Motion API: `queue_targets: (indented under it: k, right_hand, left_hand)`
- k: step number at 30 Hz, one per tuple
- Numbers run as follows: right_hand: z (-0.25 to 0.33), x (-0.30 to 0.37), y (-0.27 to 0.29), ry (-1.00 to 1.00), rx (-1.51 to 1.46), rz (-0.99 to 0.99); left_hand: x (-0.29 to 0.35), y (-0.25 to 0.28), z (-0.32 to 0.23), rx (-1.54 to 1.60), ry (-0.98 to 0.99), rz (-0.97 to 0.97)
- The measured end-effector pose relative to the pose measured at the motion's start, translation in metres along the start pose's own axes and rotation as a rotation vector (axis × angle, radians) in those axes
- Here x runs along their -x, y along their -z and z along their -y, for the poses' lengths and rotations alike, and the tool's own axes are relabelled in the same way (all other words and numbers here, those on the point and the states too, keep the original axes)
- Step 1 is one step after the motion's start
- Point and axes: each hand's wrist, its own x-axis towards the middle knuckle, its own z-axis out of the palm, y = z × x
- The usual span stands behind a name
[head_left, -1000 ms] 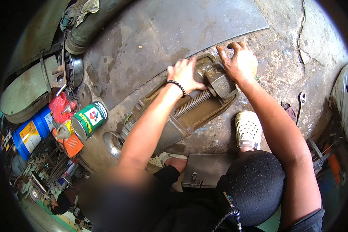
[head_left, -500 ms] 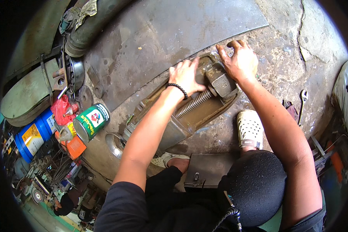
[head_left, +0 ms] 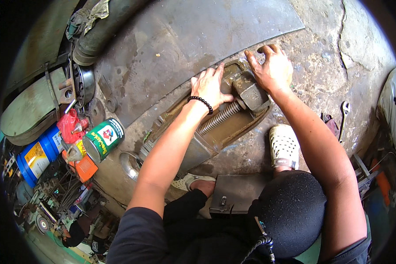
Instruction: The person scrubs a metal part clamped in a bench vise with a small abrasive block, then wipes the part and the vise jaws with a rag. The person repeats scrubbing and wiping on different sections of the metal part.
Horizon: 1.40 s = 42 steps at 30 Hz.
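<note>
A heavy brown metal vise (head_left: 194, 151) lies slantwise on the floor, its thick threaded screw (head_left: 220, 119) running down the middle of the open frame. A square steel block (head_left: 252, 95) sits at the screw's far end. My left hand (head_left: 208, 90), with a dark beaded bracelet at the wrist, lies over the far left side of the vise, fingers spread and thumb reaching toward the block. Just beyond the block, my right hand (head_left: 273, 69) hovers at the vise's far right end. Its fingers are bent but apart, with nothing seen in them.
A large metal sheet (head_left: 171, 35) covers the floor beyond the vise. Left stand a green can (head_left: 103, 141), a blue bucket (head_left: 38, 154) and an orange box (head_left: 84, 169). A wrench (head_left: 345, 119) lies at right. Close to my feet is a metal box (head_left: 233, 193).
My left hand has shifted slightly and come to rest on the vise, its outline now sharper. The right hand and the vise stay almost in place.
</note>
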Motion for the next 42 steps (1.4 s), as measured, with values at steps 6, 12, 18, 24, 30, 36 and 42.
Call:
queue_targets:
  k: [6,12,18,24,30,36,42]
  right_hand:
    - [-0.002,0.0,-0.002,-0.012,0.01,0.011]
    - [-0.002,0.001,-0.003,0.003,-0.004,-0.023]
    - [-0.003,0.0,-0.004,0.011,0.0,-0.023]
    - [-0.003,0.0,-0.004,-0.001,0.001,0.0]
    - [-0.002,0.0,-0.004,-0.009,0.011,0.003]
    - [-0.002,0.0,-0.003,0.01,0.01,-0.008]
    - [-0.003,0.0,-0.003,0.007,0.02,-0.004]
  left_hand:
    - [0.002,-0.008,0.0,-0.016,0.142,-0.115]
    - [0.0,0.005,0.002,-0.073,0.169,-0.221]
    - [0.003,-0.012,0.01,-0.066,0.059,0.027]
    - [0.009,-0.009,-0.006,0.052,0.123,-0.37]
    - [0.007,-0.001,-0.003,-0.02,0.116,-0.187]
    - [0.001,-0.004,0.008,0.022,0.0,-0.064]
    - [-0.001,-0.007,0.006,-0.083,-0.024,-0.094]
